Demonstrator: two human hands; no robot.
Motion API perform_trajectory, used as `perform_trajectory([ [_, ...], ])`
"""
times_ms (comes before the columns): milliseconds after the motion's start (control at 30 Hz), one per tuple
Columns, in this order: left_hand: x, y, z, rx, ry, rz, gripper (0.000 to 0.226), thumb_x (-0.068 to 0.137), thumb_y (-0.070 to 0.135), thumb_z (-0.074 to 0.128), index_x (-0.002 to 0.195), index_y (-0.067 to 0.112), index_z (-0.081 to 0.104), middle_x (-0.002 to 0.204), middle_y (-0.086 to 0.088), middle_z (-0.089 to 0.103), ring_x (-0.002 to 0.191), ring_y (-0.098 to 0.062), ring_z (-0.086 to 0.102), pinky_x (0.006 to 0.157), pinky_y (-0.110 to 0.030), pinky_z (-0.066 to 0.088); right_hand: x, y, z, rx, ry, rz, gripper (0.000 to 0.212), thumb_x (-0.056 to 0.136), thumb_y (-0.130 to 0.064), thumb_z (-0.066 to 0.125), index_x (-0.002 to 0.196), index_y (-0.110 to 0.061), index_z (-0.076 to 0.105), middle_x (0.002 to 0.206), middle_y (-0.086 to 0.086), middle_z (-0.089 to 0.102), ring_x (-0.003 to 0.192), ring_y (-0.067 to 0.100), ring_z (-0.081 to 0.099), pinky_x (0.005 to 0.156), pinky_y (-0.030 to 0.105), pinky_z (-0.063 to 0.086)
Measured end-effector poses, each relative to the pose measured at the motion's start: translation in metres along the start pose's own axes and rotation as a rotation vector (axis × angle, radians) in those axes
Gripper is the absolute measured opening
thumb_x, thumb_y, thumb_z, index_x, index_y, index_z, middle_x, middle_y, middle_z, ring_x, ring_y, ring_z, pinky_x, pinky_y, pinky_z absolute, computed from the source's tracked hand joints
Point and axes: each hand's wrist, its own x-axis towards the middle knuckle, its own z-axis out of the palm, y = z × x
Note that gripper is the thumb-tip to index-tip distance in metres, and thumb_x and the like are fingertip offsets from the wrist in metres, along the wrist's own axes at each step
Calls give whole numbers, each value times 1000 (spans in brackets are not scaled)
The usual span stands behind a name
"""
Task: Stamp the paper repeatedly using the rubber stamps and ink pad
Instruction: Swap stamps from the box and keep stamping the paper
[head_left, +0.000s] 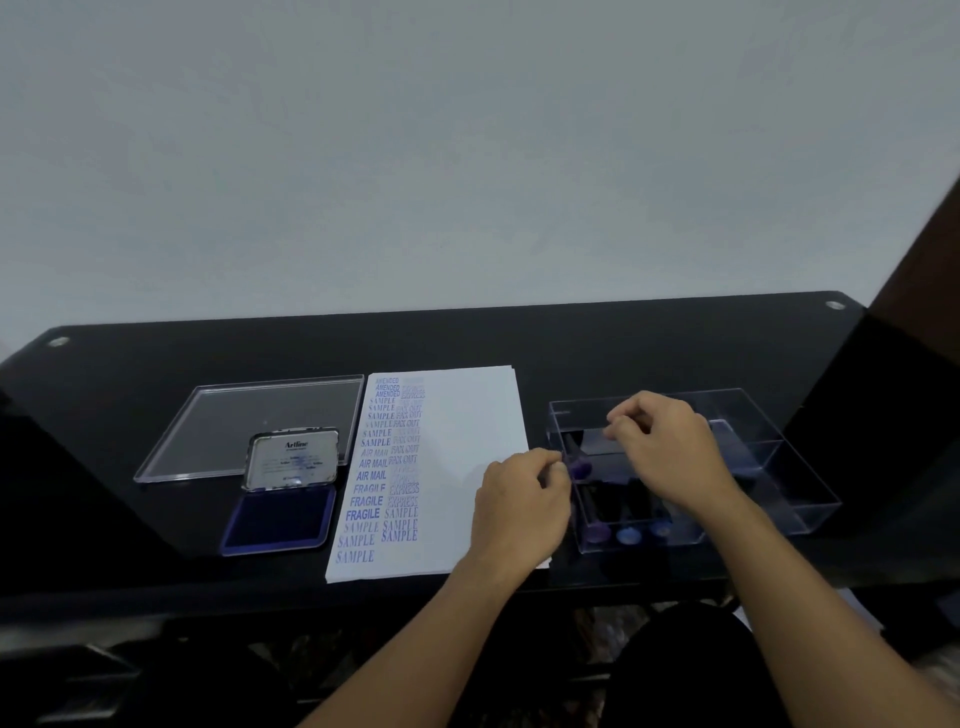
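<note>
Both bare forearms reach forward, the right farther. The left hand (519, 501) lies back-up with its fingers (551, 467) curled rightward. The right hand (670, 447) hovers higher, its fingers (626, 423) bent and thumb meeting forefinger; any grip is unclear.

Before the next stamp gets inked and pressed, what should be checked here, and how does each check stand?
1. Ink pad open, lid up: ok.
2. Blank room on the paper: ok, its right half is unstamped.
3. Stamp gripped by the left hand: cannot tell; the fingertips meet its purple knob at the left wall of the box.
4. Right hand free: cannot tell; its fingers are curled over the box.
5. Way from box to ink pad: ok, only the flat paper lies between.
</note>
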Motion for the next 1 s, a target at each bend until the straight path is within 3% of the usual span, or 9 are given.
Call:
perform_trajectory([
  [100,-2,1,-7,-6,12,11,31,101,27,47,122,27,69,118,11,69,108,-10,61,96,-32,52,-10,-3,-6,-2,57,-26,13,96,-20,57,88,-25,66,79,-12,67,73,2,60,56,17,39],
  [167,-3,1,-10,-1,9,35,31,101,26,49,126,27,67,121,11,67,103,-14,63,94,-32,53,-17,-6,-9,-2,50,-34,15,97,-18,56,89,-26,65,77,-12,66,70,2,59,54,16,38],
  [333,-9,-1,-11,21,-29,86,33,97,24,49,126,28,65,118,15,67,74,-15,58,84,-31,56,-31,-15,-16,-175,-270,-38,23,94,-15,51,84,-31,65,74,-10,66,64,3,59,54,17,43],
  [467,-16,-1,-10,39,-78,72,35,96,23,48,127,29,64,119,13,67,91,-18,66,87,-34,56,-38,-23,-13,-324,-461,-64,26,93,-16,47,91,-30,68,79,-12,65,74,0,56,62,20,43],
  [600,-24,-2,-9,71,-94,80,35,97,22,48,129,27,63,118,9,68,99,-12,63,92,-34,53,-42,-26,-5,-406,-536,-84,25,95,-23,44,80,-36,59,81,-11,61,80,10,59,73,31,49],
  [733,-28,-2,-8,75,-102,73,35,96,24,48,127,27,63,116,10,67,96,-14,63,91,-35,53,-41,-26,-5,-461,-590,-92,24,96,-25,39,80,-36,54,84,-12,58,88,16,58,82,38,50],
  [1000,-29,1,-13,88,-88,66,34,98,25,48,130,28,61,118,11,66,94,-17,63,89,-36,54,-38,-25,-2,-550,-608,-84,22,100,-29,38,88,-34,56,93,-7,57,88,15,54,75,33,43],
])
